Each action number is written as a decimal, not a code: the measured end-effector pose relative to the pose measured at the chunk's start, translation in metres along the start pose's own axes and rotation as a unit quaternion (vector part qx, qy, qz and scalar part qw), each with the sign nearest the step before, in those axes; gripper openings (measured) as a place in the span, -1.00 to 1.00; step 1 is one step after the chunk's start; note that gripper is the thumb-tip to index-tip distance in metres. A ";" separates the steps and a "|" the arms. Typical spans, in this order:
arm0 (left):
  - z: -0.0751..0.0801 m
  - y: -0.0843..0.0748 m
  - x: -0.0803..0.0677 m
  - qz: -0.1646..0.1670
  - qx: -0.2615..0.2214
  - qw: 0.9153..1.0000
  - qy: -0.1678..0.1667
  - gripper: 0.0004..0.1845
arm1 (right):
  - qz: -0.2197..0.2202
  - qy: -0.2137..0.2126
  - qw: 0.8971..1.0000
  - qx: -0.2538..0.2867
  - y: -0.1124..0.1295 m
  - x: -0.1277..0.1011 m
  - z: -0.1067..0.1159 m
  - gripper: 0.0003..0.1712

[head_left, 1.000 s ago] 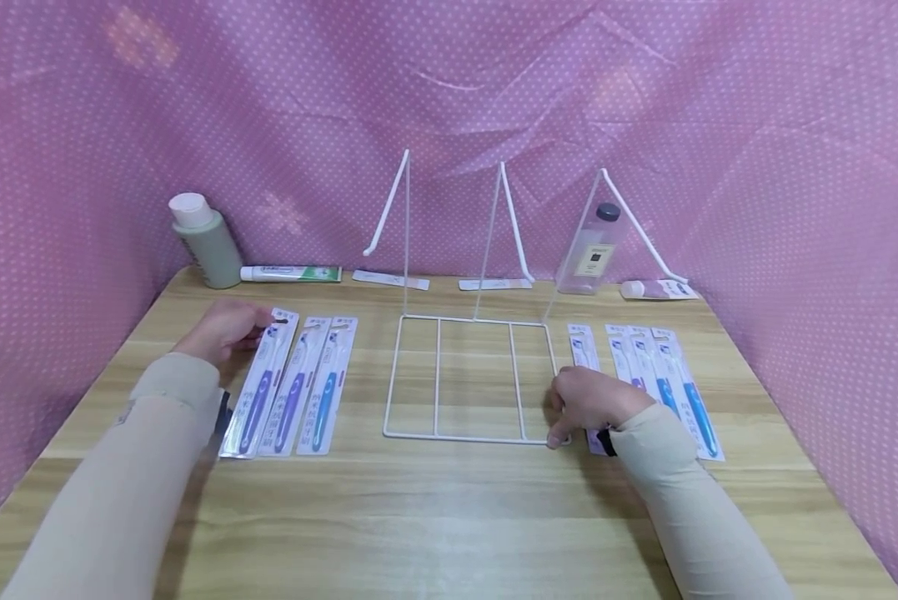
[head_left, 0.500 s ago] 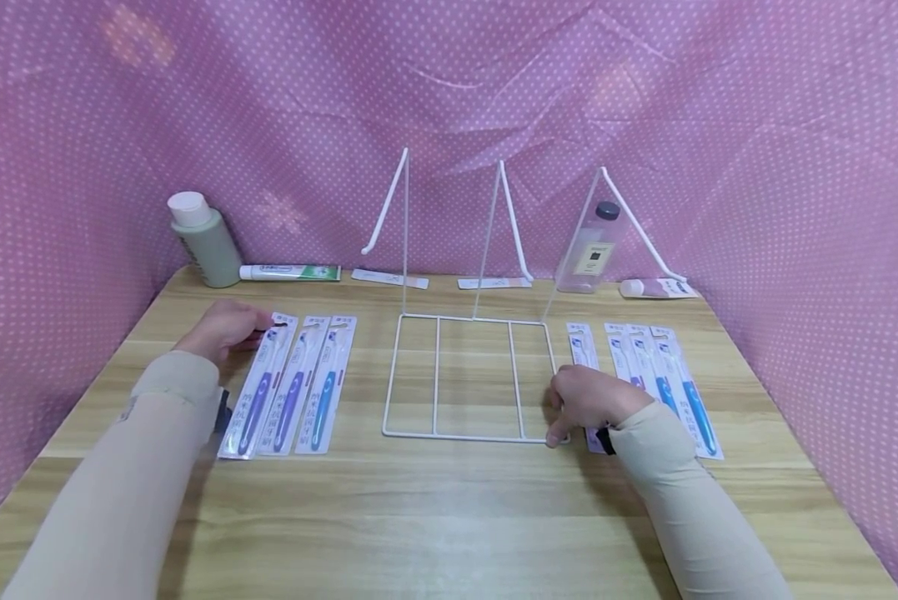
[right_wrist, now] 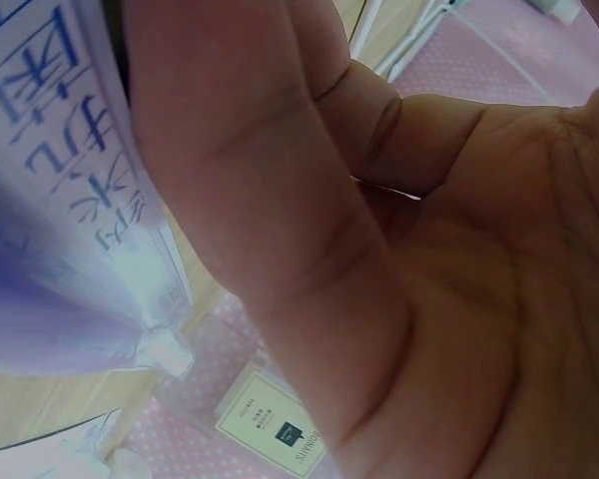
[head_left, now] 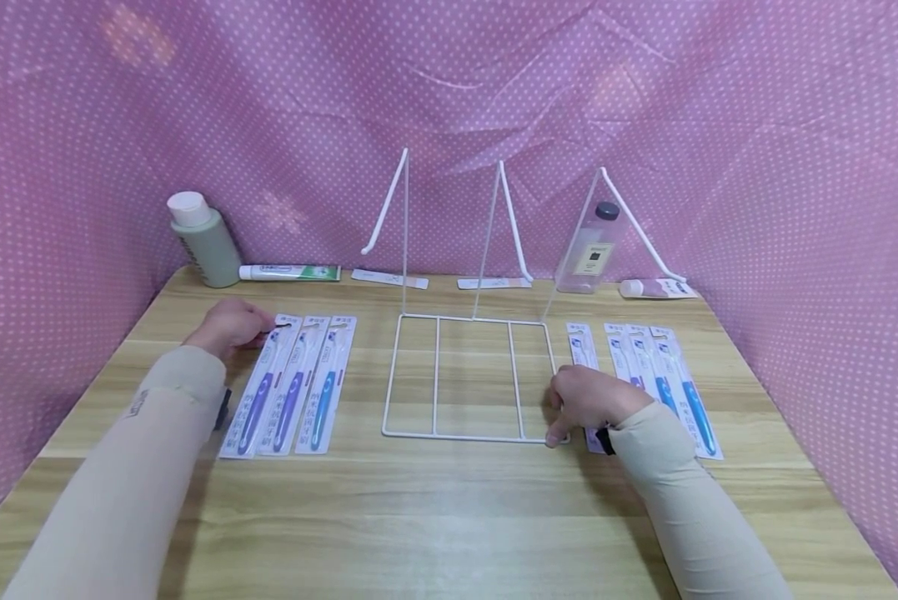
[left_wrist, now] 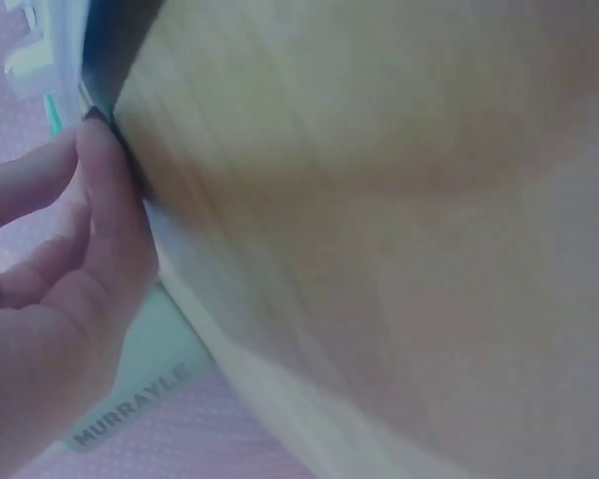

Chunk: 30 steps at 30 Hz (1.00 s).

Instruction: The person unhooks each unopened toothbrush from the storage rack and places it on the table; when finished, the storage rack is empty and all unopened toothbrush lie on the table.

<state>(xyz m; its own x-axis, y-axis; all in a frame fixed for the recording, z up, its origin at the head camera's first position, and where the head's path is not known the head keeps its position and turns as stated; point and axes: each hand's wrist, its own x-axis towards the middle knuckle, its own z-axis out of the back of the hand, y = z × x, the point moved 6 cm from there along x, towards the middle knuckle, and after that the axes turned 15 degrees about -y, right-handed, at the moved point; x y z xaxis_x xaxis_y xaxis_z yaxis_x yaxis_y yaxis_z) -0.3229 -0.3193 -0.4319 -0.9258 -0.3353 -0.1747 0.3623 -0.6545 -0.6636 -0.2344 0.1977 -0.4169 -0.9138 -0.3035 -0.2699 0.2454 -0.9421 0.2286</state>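
We saw the left hand (head_left: 228, 325) at the top end of the leftmost toothbrush pack (head_left: 259, 385), fingers curled w/ the tips on the card's upper edge; the left wrist view, blurred, showed a fingertip (left_wrist: 98, 140) and thumb pressed at a thin edge, so it looked like a pinch on that pack, though we couldn't tell how firm. That pack lay flat on the wooden table (head_left: 449, 517), first of three side by side, w/ a second purple pack (head_left: 293, 385) touching it and a blue one (head_left: 327, 383) next. The right hand (head_left: 587, 398) sat at the near right corner of the white wire rack (head_left: 467, 379), fingers curled down, one fingertip touching the table just by the rack's front wire. Under and beside that hand lay another toothbrush pack (head_left: 582, 343), nearest the rack on the right; the right wrist view showed a pack (right_wrist: 70, 220) w/ purple handle right against the thumb (right_wrist: 270, 230), palm open to the camera, but whether the fingers actually gripped it we couldn't tell. Three more packs (head_left: 669, 383) lay to its right, approx. parallel. The rack's three upright wire dividers leaned toward the back. Along the back edge: a green bottle (head_left: 203, 240) w/ white cap at left, a toothpaste tube (head_left: 289, 272) beside it, a clear bottle (head_left: 589, 250) w/ dark cap at right, behind the rack's right divider.
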 end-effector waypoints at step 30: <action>-0.031 -0.141 -0.093 -0.290 0.118 0.940 -0.138 -0.05 | 0.014 -0.006 1.000 0.009 0.010 -0.004 -0.005 -0.53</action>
